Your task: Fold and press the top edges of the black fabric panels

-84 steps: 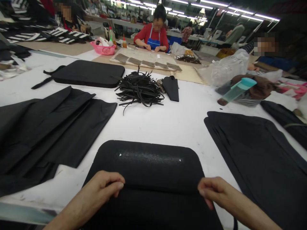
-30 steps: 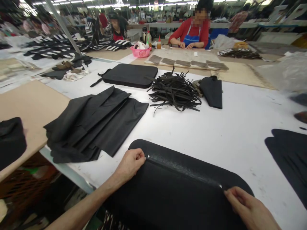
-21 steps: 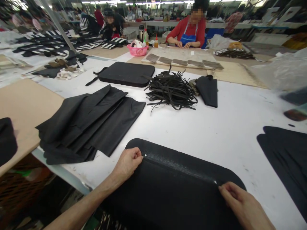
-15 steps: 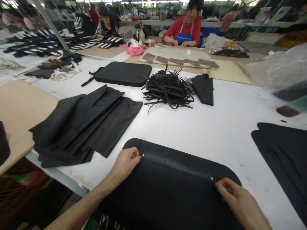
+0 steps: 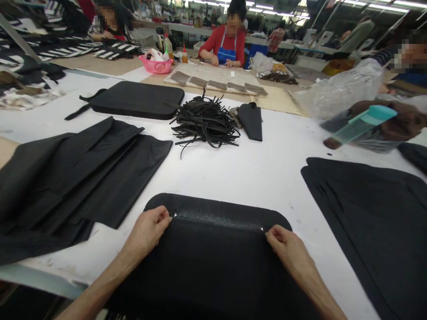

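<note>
– How does the grip stand?
– Left hand (image 5: 148,229) and right hand (image 5: 287,244) both look pinched closed on the smooth black sheet (image 5: 216,262), over a black round-cornered panel (image 5: 223,206) on the white-topped table (image 5: 220,171).
– Doing it well?
– I'd keep its edge taut, evenly meeting both small white triangular marks (image 5: 175,215).
– Any writing?
– Blurred marks on the clear crumpled plastic bag (image 5: 350,86); I can't read them.

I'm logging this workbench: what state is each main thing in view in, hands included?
Left hand: pinching the black sheet
Right hand: pinching the black sheet
Black panel: white marks showing
Black strips: loose, tangled heap
Left black pile: fanned, creased
Right black pile: layered, flat
Far black pad: lying flat
Pink basket: upright, holding things
Clear container: teal lid on
</note>
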